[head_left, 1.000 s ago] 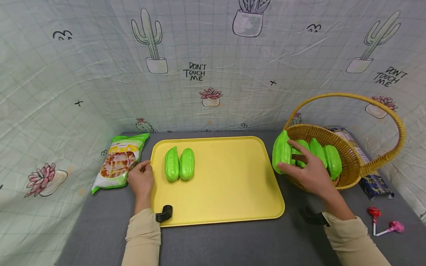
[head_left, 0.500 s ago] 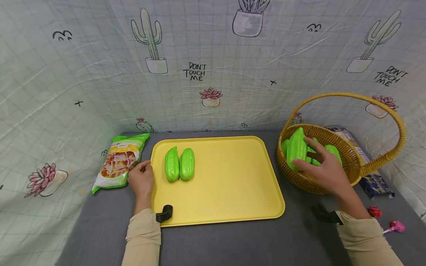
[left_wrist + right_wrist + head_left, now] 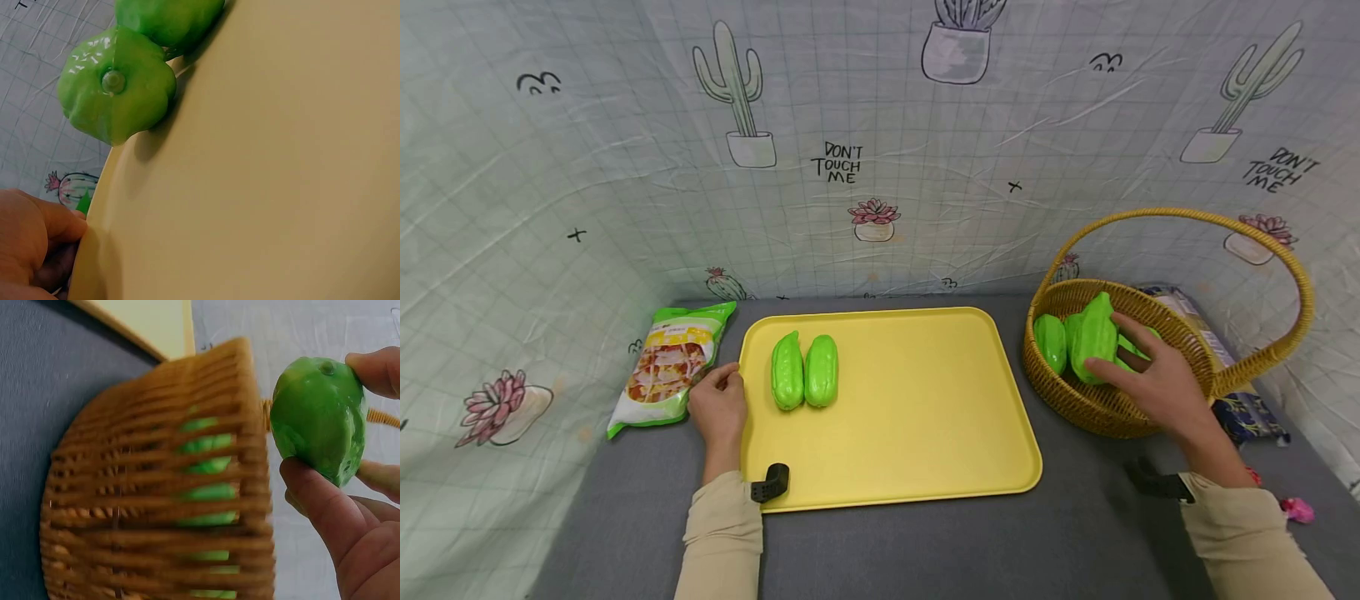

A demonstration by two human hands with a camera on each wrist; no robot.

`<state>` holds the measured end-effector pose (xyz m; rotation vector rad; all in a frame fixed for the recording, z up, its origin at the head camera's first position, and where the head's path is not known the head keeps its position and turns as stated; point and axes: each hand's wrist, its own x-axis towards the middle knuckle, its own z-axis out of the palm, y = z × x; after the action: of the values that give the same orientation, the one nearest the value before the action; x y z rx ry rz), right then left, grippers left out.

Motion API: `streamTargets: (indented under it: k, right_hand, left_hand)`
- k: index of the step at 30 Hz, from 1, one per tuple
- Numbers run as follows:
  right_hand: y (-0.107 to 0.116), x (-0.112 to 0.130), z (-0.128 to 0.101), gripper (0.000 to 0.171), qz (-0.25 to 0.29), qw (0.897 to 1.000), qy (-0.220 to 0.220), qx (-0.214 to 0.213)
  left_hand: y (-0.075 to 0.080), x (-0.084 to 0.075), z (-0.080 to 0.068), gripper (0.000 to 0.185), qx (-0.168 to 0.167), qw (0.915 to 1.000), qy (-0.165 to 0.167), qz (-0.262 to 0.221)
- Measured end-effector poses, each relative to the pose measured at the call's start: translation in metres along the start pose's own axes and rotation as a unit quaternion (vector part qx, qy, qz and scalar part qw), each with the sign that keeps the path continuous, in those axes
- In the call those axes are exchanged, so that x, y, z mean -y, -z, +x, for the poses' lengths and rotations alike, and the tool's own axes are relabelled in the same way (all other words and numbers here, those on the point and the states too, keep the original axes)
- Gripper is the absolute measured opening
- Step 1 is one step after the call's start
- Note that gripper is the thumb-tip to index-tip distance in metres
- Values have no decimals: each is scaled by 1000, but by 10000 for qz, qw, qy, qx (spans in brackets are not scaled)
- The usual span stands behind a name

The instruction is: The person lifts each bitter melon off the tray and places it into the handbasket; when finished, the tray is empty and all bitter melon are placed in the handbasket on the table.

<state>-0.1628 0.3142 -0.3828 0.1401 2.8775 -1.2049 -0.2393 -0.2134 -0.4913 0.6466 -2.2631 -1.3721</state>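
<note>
My right hand pinches a green, ridged papaya between thumb and fingers, over the wicker basket. In the right wrist view, this papaya is above the basket's rim, its stem end showing. A papaya lies at the basket's left side, and others are partly hidden behind my hand. My left hand holds the left rim of the yellow tray, fingers curled at its edge. Two papayas, one pointed and one rounder, lie side by side on the tray's left part.
A green-and-white food bag lies left of the tray. The basket's tall handle arches above it. Dark packages lie behind and right of the basket. A pink lollipop is by my right sleeve. A patterned cloth hangs behind.
My right hand has carried the papaya rightward from the basket's left rim to over its middle, uncovering the papaya at the left side. My left hand has stayed at the tray's rim.
</note>
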Motion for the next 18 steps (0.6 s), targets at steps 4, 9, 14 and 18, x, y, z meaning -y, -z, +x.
streamTargets:
  k: [4, 9, 14, 18]
  right_hand:
    - [4, -5, 1, 90, 56, 9999, -113, 36]
    - [10, -18, 0, 90, 83, 9996, -266, 35]
    - [17, -30, 0, 92, -57, 9994, -347, -2]
    - [22, -38, 0, 93, -277, 9991, -318, -56]
  left_hand:
    - [1, -1, -1, 28, 11, 10000, 3, -37]
    - [1, 0, -1, 28, 8, 10000, 11, -3]
    - [1, 1, -1, 29, 8, 10000, 28, -5]
    - [1, 1, 0, 29, 14, 10000, 24, -19]
